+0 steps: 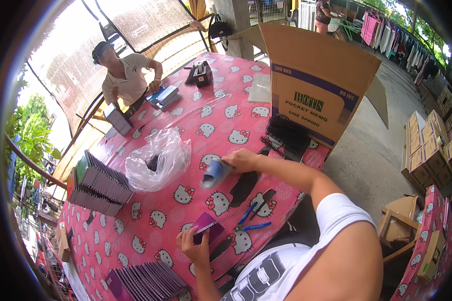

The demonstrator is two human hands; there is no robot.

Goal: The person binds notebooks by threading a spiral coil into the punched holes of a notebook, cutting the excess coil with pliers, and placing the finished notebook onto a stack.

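Fingers of both hands are gripping small notebooks over the pink tabletop [221,125].

Head view: the left hand [193,246] is clasping a purple notebook [208,226] near the tabletop's near edge, while the right hand [241,160] is closing around a blue notebook [213,173], blurred, just above the cloth. Blue-handled pliers [251,220] are lying between the 2 forearms. A clear plastic bag [158,160] is sitting left of the right hand, a cardboard box [319,85] is standing beyond it, and another person [125,75] is working at the far side.

Purple notebook [208,227], pink cat-print tablecloth [216,120]
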